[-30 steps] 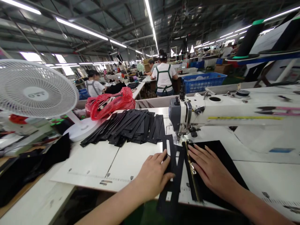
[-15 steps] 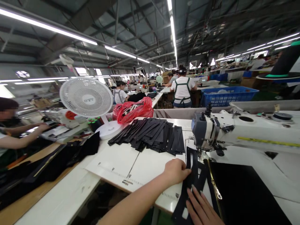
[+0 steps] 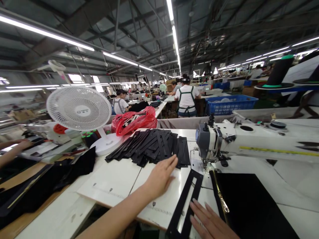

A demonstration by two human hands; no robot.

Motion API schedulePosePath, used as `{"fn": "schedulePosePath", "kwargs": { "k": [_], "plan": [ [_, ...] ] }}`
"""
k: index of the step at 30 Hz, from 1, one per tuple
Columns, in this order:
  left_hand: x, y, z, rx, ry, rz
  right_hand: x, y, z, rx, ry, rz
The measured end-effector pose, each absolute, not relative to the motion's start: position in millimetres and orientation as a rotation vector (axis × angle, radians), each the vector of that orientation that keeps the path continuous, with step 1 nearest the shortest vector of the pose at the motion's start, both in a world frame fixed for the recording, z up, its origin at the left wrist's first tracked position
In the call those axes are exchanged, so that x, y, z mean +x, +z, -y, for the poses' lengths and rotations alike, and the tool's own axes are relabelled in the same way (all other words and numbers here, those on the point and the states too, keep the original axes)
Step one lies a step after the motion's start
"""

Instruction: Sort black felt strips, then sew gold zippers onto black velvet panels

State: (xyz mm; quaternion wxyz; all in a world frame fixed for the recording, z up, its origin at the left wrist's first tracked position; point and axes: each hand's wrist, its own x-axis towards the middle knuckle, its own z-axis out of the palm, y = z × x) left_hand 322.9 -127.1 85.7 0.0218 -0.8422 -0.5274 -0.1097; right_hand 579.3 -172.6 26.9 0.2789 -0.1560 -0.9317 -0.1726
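My left hand (image 3: 161, 174) is stretched over the table with fingers straight, its fingertips by the front right edge of a pile of black strips (image 3: 149, 146). Nothing shows in it. My right hand (image 3: 210, 220) lies flat, fingers spread, at the right edge of a black rectangular frame piece (image 3: 175, 212) with a long slot. That piece lies slantwise in front of the sewing machine (image 3: 211, 142). Right of it, a black fabric panel (image 3: 254, 199) with a gold zipper (image 3: 220, 194) rests on the machine bed, its top edge near the presser foot.
A white fan (image 3: 81, 109) and a red plastic bag (image 3: 134, 120) stand behind the pile. At left, black fabric (image 3: 50, 182) covers a neighbouring bench, where a co-worker's arm (image 3: 15, 151) shows. Beyond the machine are a blue crate (image 3: 230, 103) and a person in an apron (image 3: 186, 98).
My left hand has let go of the black piece and moved left towards the pile. The piece lies straighter, with its slot exposed, farther from the needle. The view has swung slightly right.
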Motion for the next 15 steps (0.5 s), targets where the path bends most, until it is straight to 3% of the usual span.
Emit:
{"fn": "schedulePosePath", "kwargs": {
  "k": [3, 6, 10, 15],
  "plan": [
    [334, 70, 171, -2.978, -0.147, 1.348, 607, 43, 158, -0.766, -0.236, 2.486],
    [343, 70, 195, -3.069, -0.03, 1.444, 629, 40, 137, -1.072, 0.001, 2.414],
    [350, 80, 201, -3.1, 0.166, 1.563, 639, 22, 124, -1.126, 0.158, 2.421],
    [350, 74, 202, -3.063, 0.266, 1.394, 637, 15, 130, -1.123, 0.203, 2.38]
  ]
}}
